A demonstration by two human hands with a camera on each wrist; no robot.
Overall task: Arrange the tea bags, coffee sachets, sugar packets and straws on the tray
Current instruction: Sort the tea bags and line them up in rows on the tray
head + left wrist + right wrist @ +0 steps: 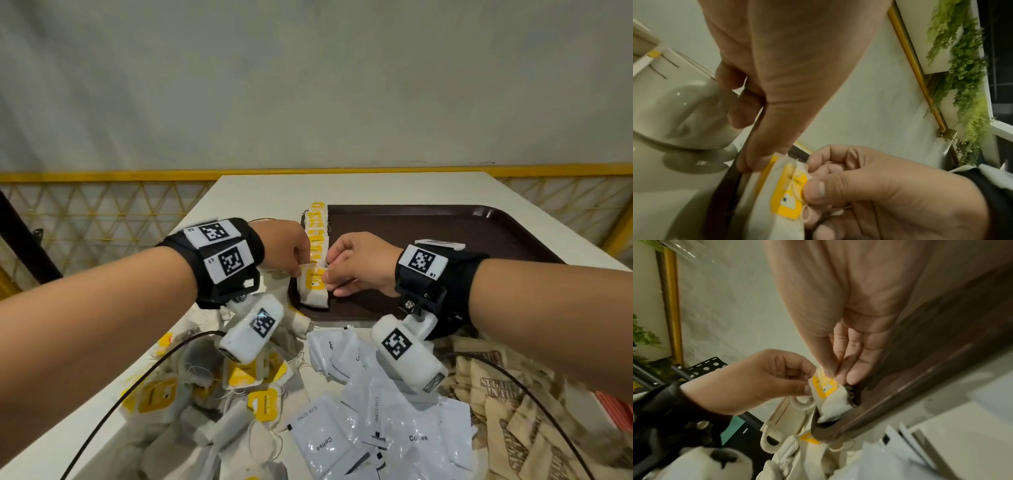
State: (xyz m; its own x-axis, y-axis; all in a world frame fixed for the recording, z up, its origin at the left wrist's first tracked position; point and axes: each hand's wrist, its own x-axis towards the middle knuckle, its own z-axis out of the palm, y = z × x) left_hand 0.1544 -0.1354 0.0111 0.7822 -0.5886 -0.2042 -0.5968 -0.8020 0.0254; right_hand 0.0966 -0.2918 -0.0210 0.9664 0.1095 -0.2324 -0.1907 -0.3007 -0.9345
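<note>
A white tea bag (pixel 312 291) with a yellow tag stands tilted on the near left corner of the brown tray (pixel 445 233). My left hand (pixel 298 270) pinches its upper left corner. My right hand (pixel 329 275) pinches the yellow tag and string at its right side. The left wrist view shows the tea bag (pixel 777 194) between the left fingertips (pixel 748 165) and the right thumb (pixel 816 188). In the right wrist view the tea bag (pixel 830 402) leans inside the tray rim (pixel 900 395). A row of tea bags (pixel 317 229) lies along the tray's left edge.
Loose tea bags (pixel 191 394) are heaped at the near left of the white table (pixel 342 188). White coffee sachets (pixel 376 428) lie in the middle and brown sugar packets (pixel 513 411) at the right. A grey cup (pixel 684 113) stands left of the tray. A yellow rail (pixel 102 176) runs behind the table.
</note>
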